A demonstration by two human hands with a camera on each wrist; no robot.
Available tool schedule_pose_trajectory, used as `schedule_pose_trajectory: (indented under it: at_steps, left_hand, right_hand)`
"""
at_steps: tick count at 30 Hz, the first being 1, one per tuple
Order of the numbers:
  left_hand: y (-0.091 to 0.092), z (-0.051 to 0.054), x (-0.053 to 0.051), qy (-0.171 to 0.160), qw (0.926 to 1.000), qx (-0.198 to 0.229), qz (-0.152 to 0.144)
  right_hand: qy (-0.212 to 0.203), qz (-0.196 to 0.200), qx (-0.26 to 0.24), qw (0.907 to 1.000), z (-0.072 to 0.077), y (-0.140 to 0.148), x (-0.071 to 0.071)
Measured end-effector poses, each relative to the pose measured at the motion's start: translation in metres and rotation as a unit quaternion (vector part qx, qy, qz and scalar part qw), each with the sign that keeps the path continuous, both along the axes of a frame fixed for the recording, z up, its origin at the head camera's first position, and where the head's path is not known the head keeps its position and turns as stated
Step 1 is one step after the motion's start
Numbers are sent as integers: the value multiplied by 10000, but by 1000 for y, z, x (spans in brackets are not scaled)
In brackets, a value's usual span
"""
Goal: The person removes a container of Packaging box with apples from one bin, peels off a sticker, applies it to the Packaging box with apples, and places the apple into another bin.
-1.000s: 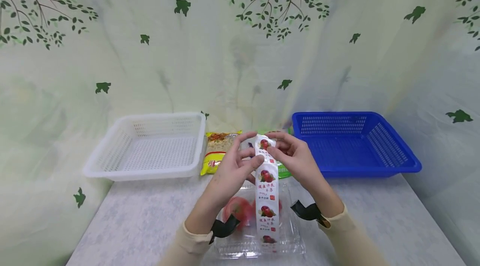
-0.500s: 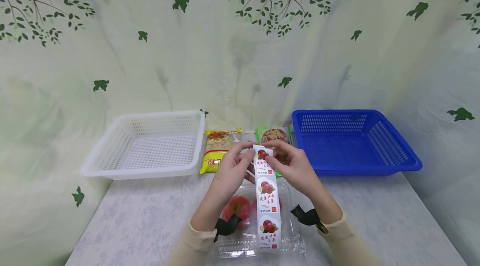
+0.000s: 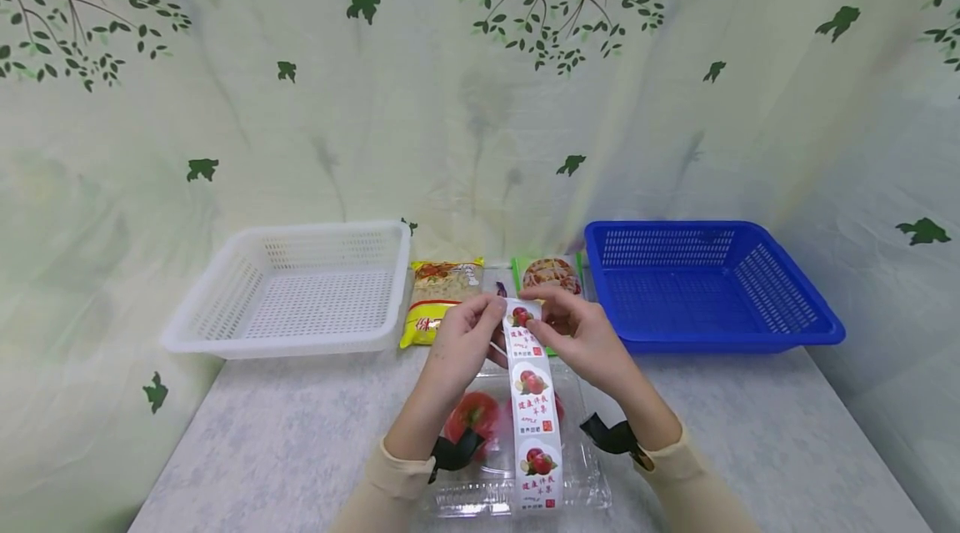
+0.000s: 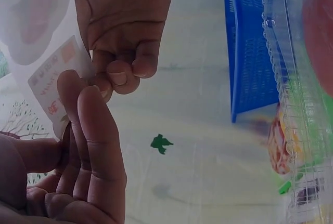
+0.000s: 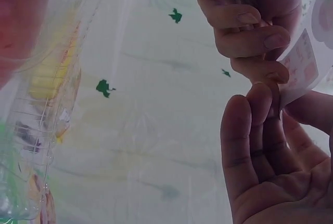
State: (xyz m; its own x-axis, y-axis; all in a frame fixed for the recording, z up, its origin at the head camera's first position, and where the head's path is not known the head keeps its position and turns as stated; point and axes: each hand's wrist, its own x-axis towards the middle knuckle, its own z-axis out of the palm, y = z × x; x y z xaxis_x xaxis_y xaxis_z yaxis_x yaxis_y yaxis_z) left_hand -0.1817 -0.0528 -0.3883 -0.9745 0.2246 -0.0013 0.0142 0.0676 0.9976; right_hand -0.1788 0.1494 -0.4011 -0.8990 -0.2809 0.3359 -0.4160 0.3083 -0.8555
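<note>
Hanging between hands (image 3: 465, 341) (image 3: 587, 341), sticker strip (image 3: 532, 399)

Small curtained-off workspace: leaf-print sheeting (image 3: 450, 149) around mottled grey table (image 3: 300, 433), white basket (image 3: 322, 283), blue basket (image 3: 697, 299).

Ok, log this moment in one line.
left hand: pinches sticker strip, top end; right hand: pinches same end; clear container: on table, red fruit inside; white basket: left; blue basket: right

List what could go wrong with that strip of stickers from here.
The strip could crease or tear near its top, where the left hand and right hand both pinch it.

Its lower part hangs in front of the clear box in the head view, so it might brush or catch there.
</note>
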Motion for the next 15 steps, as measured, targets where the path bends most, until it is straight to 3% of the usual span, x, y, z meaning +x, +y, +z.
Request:
schedule_pose_trajectory:
  at_steps: [15]
  left_hand:
    - [-2, -1, -3, -226, 9997, 91, -10]
  right_hand:
    - [27, 165, 168, 9997, -2, 1, -1]
